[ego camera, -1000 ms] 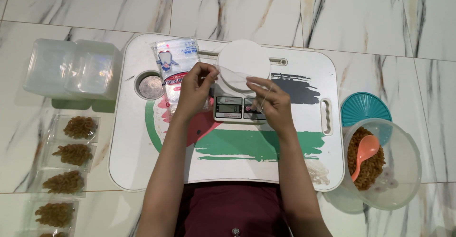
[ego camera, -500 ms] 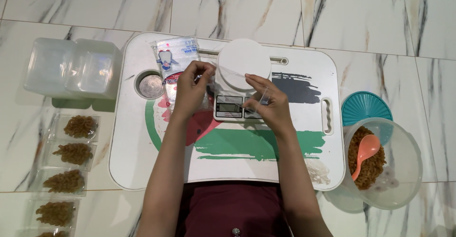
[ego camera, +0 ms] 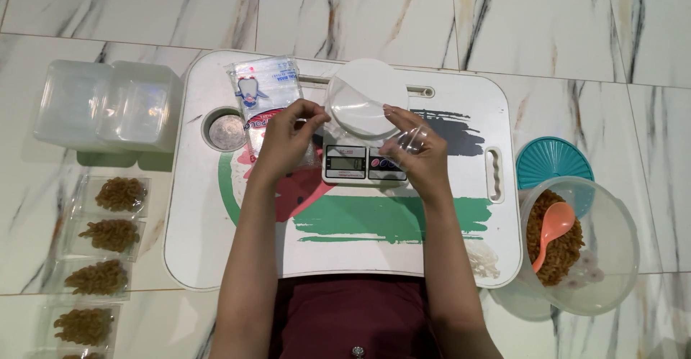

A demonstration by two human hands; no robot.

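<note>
A small clear bag (ego camera: 407, 142) is pinched in the right hand (ego camera: 417, 159) at 3 o'clock of the scale (ego camera: 363, 132); the left hand (ego camera: 284, 143) is narrowed on the bag pack (ego camera: 268, 103). The flimsy bag could slip.

A pack of clear bags (ego camera: 265, 96) with a blue-and-red label lies left of the scale (ego camera: 363, 132). The scale's small grey screen (ego camera: 347, 162) faces front. Filled clear packets (ego camera: 108, 237) sit far left.
</note>
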